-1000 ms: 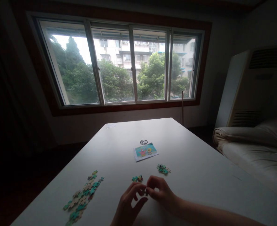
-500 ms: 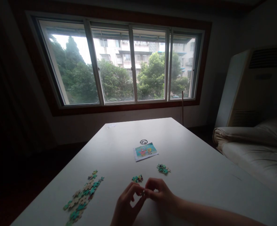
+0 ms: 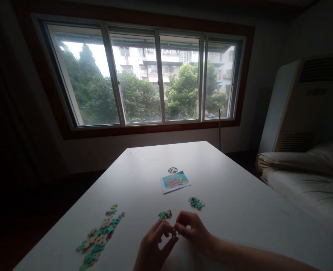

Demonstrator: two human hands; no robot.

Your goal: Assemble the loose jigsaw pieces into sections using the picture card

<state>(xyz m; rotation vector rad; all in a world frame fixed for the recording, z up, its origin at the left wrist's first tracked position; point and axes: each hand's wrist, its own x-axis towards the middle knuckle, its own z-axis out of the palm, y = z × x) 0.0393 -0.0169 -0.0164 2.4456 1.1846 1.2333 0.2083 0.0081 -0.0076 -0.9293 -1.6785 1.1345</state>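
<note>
A small dark puzzle piece is pinched between the fingertips of my left hand. My right hand meets it from the other side, thumb and index finger closed at the piece's upper edge. Both hands are over the near part of the white table. Just beyond the fingertips lies a little cluster of puzzle pieces. Another small pile of puzzle pieces sits farther off to the right. Whether the hands hold one piece or two joined ones, I cannot tell.
A long spread of loose puzzle pieces, green and tan, covers the table's left side. A printed picture card with cartoon figures lies mid-table, before a round hole. A pale sofa stands at right, with windows ahead.
The fingers have shifted slightly, and the piece between them shows more clearly now. My right hand has moved a little up and to the right.
</note>
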